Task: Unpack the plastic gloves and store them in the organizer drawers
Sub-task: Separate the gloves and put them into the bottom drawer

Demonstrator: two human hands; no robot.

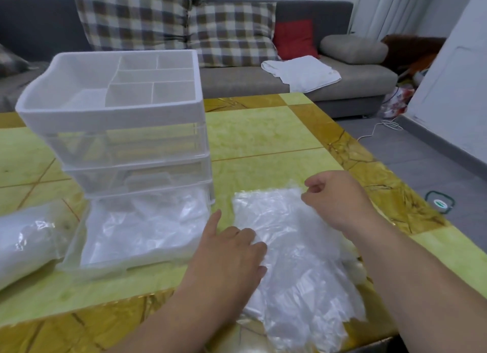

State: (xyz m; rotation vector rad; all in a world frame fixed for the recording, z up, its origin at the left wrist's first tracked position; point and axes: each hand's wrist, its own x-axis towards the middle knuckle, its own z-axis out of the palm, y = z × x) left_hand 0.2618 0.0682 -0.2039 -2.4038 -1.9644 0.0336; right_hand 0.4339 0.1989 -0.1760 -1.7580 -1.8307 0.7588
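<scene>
On the yellow-green and gold worktop (pixel 263 136) a loose pile of plastic gloves (pixel 297 260) lies in front of the person, just to the right of the organizer (pixel 118 115). The left hand (pixel 232 250) rests on the pile's near left edge, its index finger stretched out toward the organizer and its other fingers bent down onto the film; whether they actually grip the film cannot be told. The right hand (pixel 334 197) is over the pile's far right corner with thumb and fingers curled together, pinching the thin plastic there. The organizer has a white top tray split into compartments and clear drawers beneath. Its bottom drawer (pixel 126 269) is pulled out toward the person and holds more crumpled clear gloves (pixel 142 228). A wrapped pack (pixel 23 244) lies on the worktop just left of that drawer. Beyond the worktop stands a grey sofa (pixel 355 83) with plaid cushions (pixel 226 33), a red cushion (pixel 292 39) and a white cloth (pixel 300 73) on the seat.
</scene>
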